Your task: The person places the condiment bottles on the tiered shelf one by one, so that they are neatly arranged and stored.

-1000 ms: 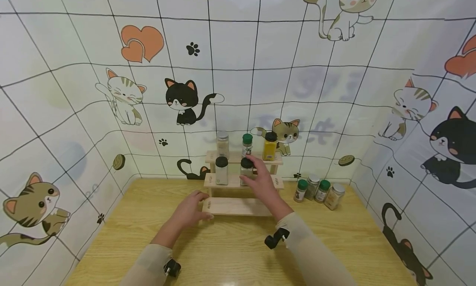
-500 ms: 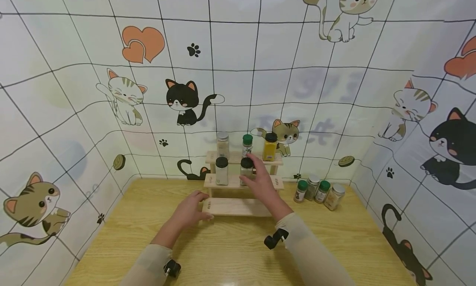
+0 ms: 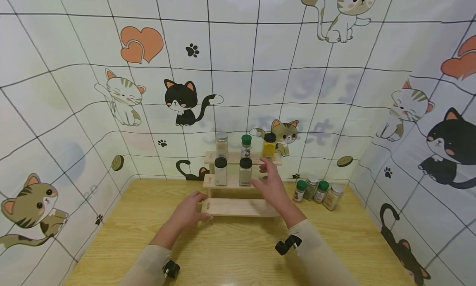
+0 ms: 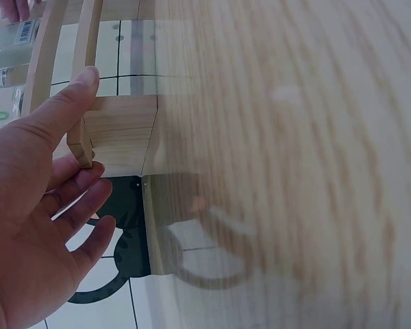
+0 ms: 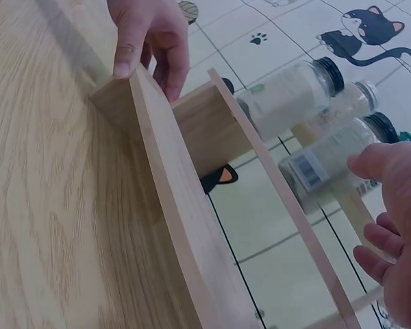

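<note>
A three-tier wooden rack [image 3: 239, 207] stands against the wall. My left hand [image 3: 188, 210] grips the left end of its lowest board; in the left wrist view the thumb lies on one side of the board [image 4: 88, 41] and fingers on the other. On the middle tier stand two black-capped jars, the left one [image 3: 221, 172] and the right one [image 3: 245, 173]. Just right of the latter, my right hand [image 3: 274, 188] has its thumb and fingers spread, holding nothing. In the right wrist view its thumb [image 5: 371, 163] is close to that jar [image 5: 322, 164]; contact is unclear.
The top tier bears a clear jar [image 3: 222, 145], a green-capped jar [image 3: 246, 146] and a yellow jar [image 3: 269, 147]. Several more jars [image 3: 321, 191] stand on the table [image 3: 223, 253] right of the rack. A cat-printed wall [image 3: 238, 87] encloses the back and sides.
My right hand has let go of the right black-capped jar on the middle tier and moved a little right. My left hand keeps its place on the rack.
</note>
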`<state>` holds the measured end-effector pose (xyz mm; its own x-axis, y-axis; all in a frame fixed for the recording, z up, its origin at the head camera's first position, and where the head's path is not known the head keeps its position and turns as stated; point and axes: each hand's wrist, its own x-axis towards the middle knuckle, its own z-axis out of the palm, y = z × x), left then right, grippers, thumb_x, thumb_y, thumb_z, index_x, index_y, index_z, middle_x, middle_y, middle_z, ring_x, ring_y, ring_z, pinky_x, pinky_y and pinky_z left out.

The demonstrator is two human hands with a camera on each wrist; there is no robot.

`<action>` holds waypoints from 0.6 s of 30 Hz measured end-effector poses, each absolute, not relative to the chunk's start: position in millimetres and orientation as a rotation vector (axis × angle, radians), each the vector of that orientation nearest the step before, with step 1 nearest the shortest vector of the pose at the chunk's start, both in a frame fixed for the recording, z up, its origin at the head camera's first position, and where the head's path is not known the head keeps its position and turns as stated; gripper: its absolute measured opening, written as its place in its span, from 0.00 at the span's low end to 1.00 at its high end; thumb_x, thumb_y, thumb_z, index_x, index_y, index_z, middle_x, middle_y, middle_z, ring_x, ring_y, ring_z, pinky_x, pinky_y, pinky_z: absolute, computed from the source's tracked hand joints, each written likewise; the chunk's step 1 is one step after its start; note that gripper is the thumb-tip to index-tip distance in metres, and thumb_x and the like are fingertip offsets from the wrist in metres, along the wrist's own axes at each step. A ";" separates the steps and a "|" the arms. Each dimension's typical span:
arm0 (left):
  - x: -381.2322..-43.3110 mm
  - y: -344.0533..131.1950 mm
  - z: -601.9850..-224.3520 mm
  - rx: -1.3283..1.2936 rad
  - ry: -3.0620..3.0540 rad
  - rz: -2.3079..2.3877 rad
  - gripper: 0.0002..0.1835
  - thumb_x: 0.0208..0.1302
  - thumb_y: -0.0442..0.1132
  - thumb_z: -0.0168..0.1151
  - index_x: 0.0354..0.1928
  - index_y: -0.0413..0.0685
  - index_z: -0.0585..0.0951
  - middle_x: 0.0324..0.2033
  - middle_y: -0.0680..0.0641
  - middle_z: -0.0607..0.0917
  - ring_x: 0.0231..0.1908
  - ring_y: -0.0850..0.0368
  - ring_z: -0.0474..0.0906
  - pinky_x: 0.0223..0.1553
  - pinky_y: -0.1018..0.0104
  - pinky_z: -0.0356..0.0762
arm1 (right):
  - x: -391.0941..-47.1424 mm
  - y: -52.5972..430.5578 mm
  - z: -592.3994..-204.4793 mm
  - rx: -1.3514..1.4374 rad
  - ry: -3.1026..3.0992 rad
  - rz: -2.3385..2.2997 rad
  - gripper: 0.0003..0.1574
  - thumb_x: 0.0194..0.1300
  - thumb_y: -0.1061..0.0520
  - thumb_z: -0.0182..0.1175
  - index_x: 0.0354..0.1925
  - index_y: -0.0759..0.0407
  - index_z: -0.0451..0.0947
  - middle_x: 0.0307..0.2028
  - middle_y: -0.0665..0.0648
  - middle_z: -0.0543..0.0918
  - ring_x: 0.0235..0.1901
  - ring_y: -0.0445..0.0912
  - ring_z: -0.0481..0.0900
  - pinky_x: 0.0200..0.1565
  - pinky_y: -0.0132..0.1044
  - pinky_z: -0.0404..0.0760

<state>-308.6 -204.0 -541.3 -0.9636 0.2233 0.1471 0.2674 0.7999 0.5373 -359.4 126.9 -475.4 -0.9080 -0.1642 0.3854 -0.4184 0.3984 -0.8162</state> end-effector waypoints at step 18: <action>-310.0 -205.3 -542.4 -0.396 -2.910 -0.879 0.40 0.57 0.50 0.89 0.68 0.43 0.84 0.60 0.45 0.83 0.61 0.40 0.83 0.62 0.39 0.83 | -336.1 231.5 -503.2 0.357 -2.378 1.327 0.29 0.81 0.63 0.66 0.73 0.65 0.71 0.65 0.70 0.72 0.62 0.68 0.74 0.60 0.68 0.78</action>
<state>-310.0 -205.3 -542.4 -0.9638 0.2233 0.1459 0.2667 0.8026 0.5336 -336.1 231.5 -503.2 -0.8907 -0.0305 0.4536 -0.4020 0.5188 -0.7545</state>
